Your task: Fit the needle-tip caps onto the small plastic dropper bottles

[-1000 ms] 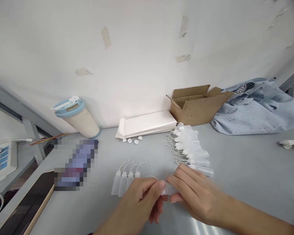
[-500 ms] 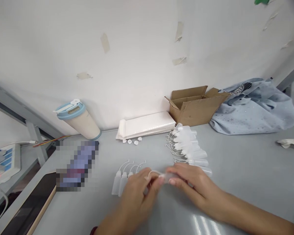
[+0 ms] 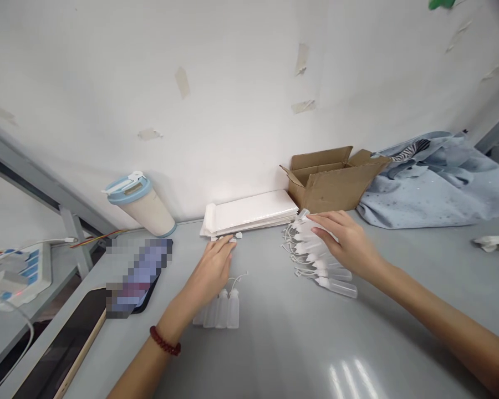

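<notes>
My left hand (image 3: 212, 269) reaches forward with its fingers stretched out, their tips at several small white pieces (image 3: 238, 235) by the wall. It covers some of those pieces. Under its wrist several small translucent squeeze bottles (image 3: 233, 310) lie side by side, their thin tubes partly hidden. My right hand (image 3: 345, 238) is over the back of a pile of similar bottles (image 3: 336, 287), thumb and fingers apart. Its fingertips are close to the rearmost bottle (image 3: 303, 214); whether they touch it I cannot tell.
A stack of white padded envelopes (image 3: 253, 210) lies along the wall. Behind the pile stand an open cardboard box (image 3: 336, 185) and a pale blue cloth bag (image 3: 432, 194). On the left are a tumbler (image 3: 149, 210), a blurred phone (image 3: 139, 277), a dark tablet-like device (image 3: 62, 343) and a power strip (image 3: 29, 271).
My hands have parted, and the bottle between them is no longer held there. The left hand moved forward to the white pieces; the right moved forward and right to the pile.
</notes>
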